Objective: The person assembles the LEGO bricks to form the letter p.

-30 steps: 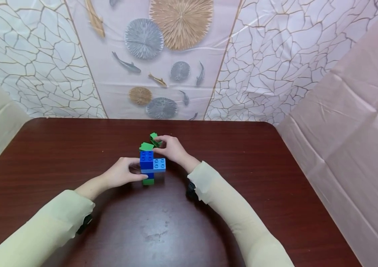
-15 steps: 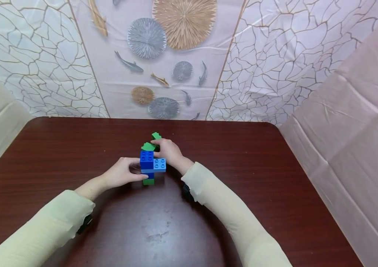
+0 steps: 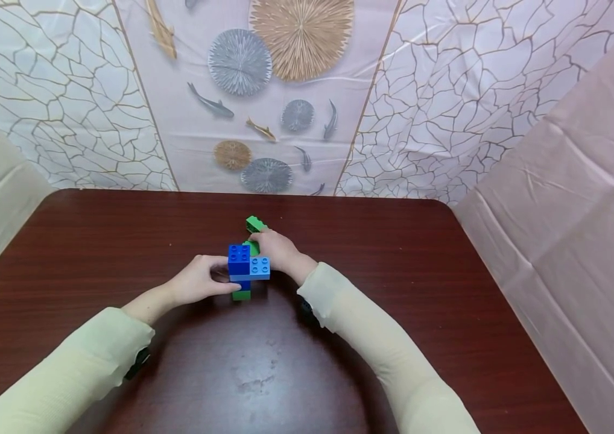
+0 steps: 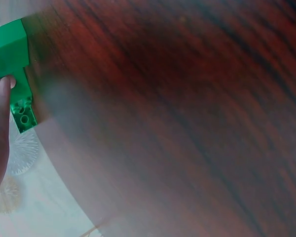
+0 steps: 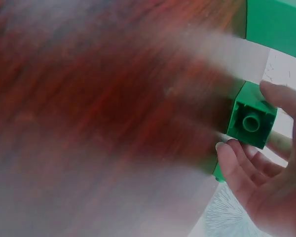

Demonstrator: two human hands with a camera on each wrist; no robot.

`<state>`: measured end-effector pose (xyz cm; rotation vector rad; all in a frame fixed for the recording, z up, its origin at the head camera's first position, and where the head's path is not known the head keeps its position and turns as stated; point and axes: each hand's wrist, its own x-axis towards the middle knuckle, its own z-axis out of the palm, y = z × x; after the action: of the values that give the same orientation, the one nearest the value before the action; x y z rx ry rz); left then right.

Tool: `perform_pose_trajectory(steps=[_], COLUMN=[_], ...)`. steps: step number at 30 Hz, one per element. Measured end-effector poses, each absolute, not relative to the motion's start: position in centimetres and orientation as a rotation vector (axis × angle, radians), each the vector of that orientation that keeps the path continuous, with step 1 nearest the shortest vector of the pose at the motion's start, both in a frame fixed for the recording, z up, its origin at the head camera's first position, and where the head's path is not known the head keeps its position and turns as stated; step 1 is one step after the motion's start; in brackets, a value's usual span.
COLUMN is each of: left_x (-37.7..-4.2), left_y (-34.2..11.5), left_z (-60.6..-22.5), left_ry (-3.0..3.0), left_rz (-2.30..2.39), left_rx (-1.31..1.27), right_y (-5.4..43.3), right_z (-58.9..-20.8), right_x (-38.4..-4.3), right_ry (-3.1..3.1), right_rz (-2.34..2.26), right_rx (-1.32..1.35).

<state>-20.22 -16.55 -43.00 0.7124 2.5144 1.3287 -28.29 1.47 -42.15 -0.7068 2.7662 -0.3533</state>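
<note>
A stack of toy building bricks stands upright in the head view. It has a dark blue brick (image 3: 239,265) on top, a light blue brick (image 3: 260,269) sticking out to the right and a green brick (image 3: 241,295) at the base. My left hand (image 3: 195,280) grips the stack low from the left, thumb on its near face. Just behind the stack, my right hand (image 3: 280,250) holds a green brick (image 5: 251,118), its hollow underside showing between thumb and fingers in the right wrist view. Another green brick (image 3: 255,224) shows beyond the right fingertips.
The dark brown table (image 3: 394,289) reaches back to a patterned wall covering (image 3: 307,108). A plain fabric wall (image 3: 567,199) rises along the right side.
The green piece behind the stack has shifted right and is now mostly hidden by stack and hand. My right hand moved left and nearer, changing its hold. The left hand stays put.
</note>
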Motion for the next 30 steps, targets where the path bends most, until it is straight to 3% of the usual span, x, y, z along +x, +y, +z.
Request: perform_pose_trajectory(steps=[30], left_x=[-21.4], left_y=[-14.3], left_z=[-43.1], left_ry=[2.507], left_rz=[1.349], left_rx=[0.726], right_y=[10.6], right_z=[-38.7], right_x=[-28.2], right_ry=[2.583], right_rz=[-1.277], right_rx=[-0.561])
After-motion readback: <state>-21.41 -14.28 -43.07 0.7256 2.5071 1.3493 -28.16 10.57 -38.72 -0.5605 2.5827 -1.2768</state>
